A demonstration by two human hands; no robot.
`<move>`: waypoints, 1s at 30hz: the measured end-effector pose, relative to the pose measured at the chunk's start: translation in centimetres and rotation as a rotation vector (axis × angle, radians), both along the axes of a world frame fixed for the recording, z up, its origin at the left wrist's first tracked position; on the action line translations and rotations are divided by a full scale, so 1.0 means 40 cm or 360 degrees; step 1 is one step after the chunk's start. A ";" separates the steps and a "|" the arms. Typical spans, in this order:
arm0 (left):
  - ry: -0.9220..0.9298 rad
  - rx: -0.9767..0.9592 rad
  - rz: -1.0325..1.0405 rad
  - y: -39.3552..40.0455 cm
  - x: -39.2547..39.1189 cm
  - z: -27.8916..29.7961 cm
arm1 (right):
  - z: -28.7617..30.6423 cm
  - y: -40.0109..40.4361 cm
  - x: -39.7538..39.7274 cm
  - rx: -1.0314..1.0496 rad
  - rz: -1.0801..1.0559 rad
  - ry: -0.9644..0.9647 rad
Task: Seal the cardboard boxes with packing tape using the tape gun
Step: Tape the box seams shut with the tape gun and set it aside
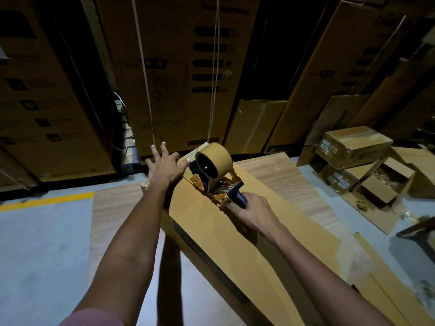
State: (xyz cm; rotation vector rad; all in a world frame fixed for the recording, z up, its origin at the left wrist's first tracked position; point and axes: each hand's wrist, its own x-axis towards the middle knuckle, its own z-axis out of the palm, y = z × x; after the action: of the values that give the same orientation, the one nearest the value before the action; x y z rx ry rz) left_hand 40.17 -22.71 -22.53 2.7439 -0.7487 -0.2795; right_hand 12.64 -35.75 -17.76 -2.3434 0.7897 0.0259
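A long brown cardboard box (211, 231) stretches away from me across the middle of the view. On its far end sits a tape gun (213, 175) with a yellow frame, a dark handle and a roll of brown tape. My right hand (253, 212) grips the handle from the near side. My left hand (164, 168) lies flat with fingers spread at the box's far left corner, the thumb reaching toward the roll. A strip of tape runs along the box top under my right forearm.
Flat cardboard sheets (113, 208) lie on the grey floor under the box. Small boxes (353, 147), one open, are piled at the right. Tall printed cartons (176, 67) stand in a row behind. A yellow floor line (47, 201) runs at the left.
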 end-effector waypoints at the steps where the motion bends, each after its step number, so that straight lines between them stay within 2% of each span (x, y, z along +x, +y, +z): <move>1: 0.0003 0.0019 0.0004 0.003 -0.001 -0.001 | -0.002 -0.001 -0.003 0.0066 -0.0021 -0.0021; 6: -0.0005 0.0083 0.0025 0.002 -0.011 0.006 | 0.011 -0.010 -0.038 0.0173 -0.0135 -0.0080; 13: 0.0021 0.0108 0.0007 -0.001 -0.019 0.019 | -0.028 -0.001 -0.106 -0.0015 -0.0106 -0.0049; 19: -0.0430 0.0157 0.0002 -0.041 -0.108 0.028 | -0.045 -0.012 -0.099 0.0013 -0.0081 -0.0010; 23: -0.0308 0.0072 -0.0244 -0.068 -0.219 0.013 | -0.035 -0.020 -0.104 0.0126 -0.0121 -0.0046; 27: -0.0168 -0.0024 -0.0195 -0.052 -0.237 -0.029 | -0.020 -0.018 -0.110 0.0220 -0.0176 -0.0110; 30: -0.0098 0.0078 -0.0262 -0.049 -0.227 -0.016 | -0.007 -0.014 -0.122 0.0188 -0.0153 -0.0087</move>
State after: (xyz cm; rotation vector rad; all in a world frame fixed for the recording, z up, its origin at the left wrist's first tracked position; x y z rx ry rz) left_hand 31.08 -24.67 -23.18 2.7515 -0.9992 -0.2511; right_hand 7.75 -36.31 -18.05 -2.1836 0.8500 -0.0320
